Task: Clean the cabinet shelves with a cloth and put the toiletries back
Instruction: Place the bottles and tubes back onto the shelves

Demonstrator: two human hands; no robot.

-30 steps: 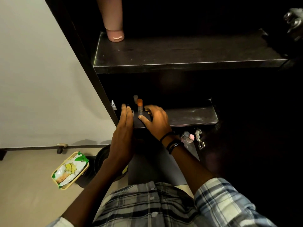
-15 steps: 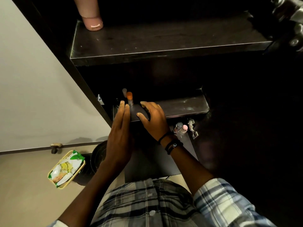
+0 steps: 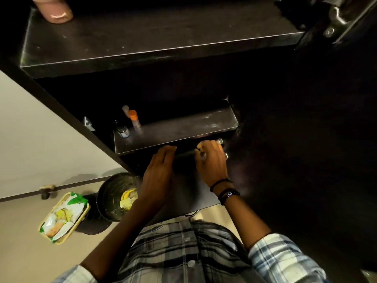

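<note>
Nearest, plaid shirt (image 3: 183, 252). Left hand (image 3: 160, 174) flat, fingers straight and together, tips at front edge of middle shelf (image 3: 183, 129). Right hand (image 3: 212, 162) curled round small bottles (image 3: 219, 141) just beneath that shelf, mostly hidden by fingers. Shelf's left end: dark jar (image 3: 123, 132), orange-capped tube (image 3: 133, 119), pale-capped tube (image 3: 125, 109) behind. Upper shelf (image 3: 153, 37) bears pink bottle (image 3: 55, 12) at left.

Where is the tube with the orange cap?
Look at the shorter shelf in the dark cabinet. Three little containers stand at its left end. Only this tube has a bright orange cap; its neighbours are a pale-capped tube and a dark bottle.
</note>
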